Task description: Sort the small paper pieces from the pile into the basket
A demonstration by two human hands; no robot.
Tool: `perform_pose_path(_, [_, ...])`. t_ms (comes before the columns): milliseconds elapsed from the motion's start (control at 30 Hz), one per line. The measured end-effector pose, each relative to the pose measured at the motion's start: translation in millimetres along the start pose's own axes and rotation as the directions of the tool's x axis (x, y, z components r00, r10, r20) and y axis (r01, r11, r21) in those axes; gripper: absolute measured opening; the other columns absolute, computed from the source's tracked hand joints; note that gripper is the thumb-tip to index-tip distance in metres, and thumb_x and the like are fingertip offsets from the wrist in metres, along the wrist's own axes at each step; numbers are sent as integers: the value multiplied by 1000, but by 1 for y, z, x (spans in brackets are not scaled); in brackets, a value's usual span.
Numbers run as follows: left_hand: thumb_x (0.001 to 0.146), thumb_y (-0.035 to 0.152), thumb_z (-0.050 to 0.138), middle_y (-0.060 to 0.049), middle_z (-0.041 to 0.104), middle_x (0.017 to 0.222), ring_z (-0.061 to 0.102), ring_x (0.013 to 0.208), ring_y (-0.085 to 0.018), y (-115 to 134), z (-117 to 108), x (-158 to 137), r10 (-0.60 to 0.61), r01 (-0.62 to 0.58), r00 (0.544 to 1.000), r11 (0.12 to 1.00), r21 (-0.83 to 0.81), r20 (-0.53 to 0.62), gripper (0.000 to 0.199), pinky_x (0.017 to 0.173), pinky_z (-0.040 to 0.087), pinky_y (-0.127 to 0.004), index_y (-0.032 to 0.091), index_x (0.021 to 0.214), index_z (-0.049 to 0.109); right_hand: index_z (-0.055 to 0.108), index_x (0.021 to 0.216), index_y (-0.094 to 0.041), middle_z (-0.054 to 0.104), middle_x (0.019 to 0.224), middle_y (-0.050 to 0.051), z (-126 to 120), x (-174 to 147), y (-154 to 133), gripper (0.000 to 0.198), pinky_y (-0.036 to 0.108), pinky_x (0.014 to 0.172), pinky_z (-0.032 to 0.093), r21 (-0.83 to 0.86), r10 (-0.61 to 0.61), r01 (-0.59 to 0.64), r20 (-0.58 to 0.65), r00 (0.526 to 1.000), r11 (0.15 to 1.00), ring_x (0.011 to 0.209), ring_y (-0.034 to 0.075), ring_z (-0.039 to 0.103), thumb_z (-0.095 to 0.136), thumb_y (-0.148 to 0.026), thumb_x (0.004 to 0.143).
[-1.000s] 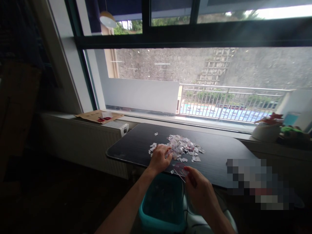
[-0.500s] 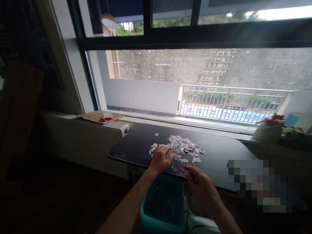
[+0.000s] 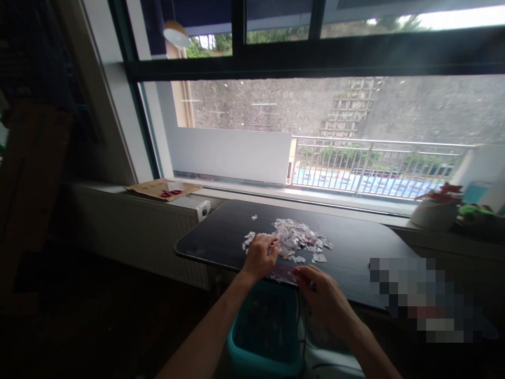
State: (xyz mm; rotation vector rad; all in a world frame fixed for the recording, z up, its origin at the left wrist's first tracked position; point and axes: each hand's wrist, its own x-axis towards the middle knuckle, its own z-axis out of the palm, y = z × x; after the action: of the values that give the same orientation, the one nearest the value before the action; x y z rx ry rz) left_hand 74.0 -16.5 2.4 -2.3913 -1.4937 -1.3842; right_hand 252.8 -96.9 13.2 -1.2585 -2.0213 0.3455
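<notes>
A heap of torn paper scraps (image 3: pixel 296 236) lies on the dark table (image 3: pixel 351 237). My left hand (image 3: pixel 260 255) rests at the heap's near left side, thumb apart from the bent fingers, with nothing visible gripped. Between the fingers and thumb of my right hand (image 3: pixel 321 287) is a thin, see-through pinkish sheet (image 3: pixel 284 271), held low at the table's near edge. A few small scraps lie by its left end. Below that edge stands a teal bin (image 3: pixel 262 360), its dark inside hard to make out.
Red-handled scissors (image 3: pixel 171 193) lie on brown paper (image 3: pixel 148 187) on the sill at left, above a radiator (image 3: pixel 138 226). A white pot (image 3: pixel 434 210) stands on the sill at right. A blurred patch (image 3: pixel 422 295) covers something at the table's right end. Cables hang beside the bin.
My right hand has moved slightly left with the pinkish sheet, along the table's near edge. Small scraps there have shifted left and nearer the edge. My left hand has stayed almost still.
</notes>
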Motion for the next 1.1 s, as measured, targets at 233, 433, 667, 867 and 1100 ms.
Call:
perform_pose_path(233, [83,24,46,-5,65,89,54,91,-20,0,0,0,-15,15,1000,999,-30,-6,20,86,40,-34,18,92,63,63,86,-20,63,83,1,-2,7,2,25,23,66,42,-15,-4,5,48,999,1000,73,14,57,39,-24,86])
perform_pose_path(433, [87,29,39,-5,64,88,54,92,-19,-1,-1,0,-30,29,999,998,-63,-14,27,85,41,-33,18,90,63,62,84,-20,62,82,1,-1,3,-2,24,23,65,41,29,-34,32,73,997,999,72,14,56,39,-27,87])
perform_pose_path(667, [87,29,39,-5,65,88,54,91,-20,-1,-1,0,-22,21,1000,998,-67,-9,26,85,41,-34,18,89,63,63,85,-20,63,80,3,-3,0,-1,26,24,64,42,50,-37,33,81,996,998,69,14,57,39,-30,87])
perform_pose_path(867, [82,28,47,-6,65,88,55,90,-21,-2,0,1,-15,14,1000,998,-56,-19,21,85,42,-35,17,89,64,57,98,-20,66,76,3,-24,4,50,28,25,59,45,231,260,-229,-109,959,946,66,16,62,42,-39,84])
perform_pose_path(1100, [81,30,49,-6,65,90,55,92,-21,-3,-2,2,-13,13,1000,999,-40,11,21,86,43,-36,18,89,64,59,102,-19,64,75,2,-20,11,80,31,26,60,46,254,297,-231,-261,918,939,60,15,59,50,-36,78])
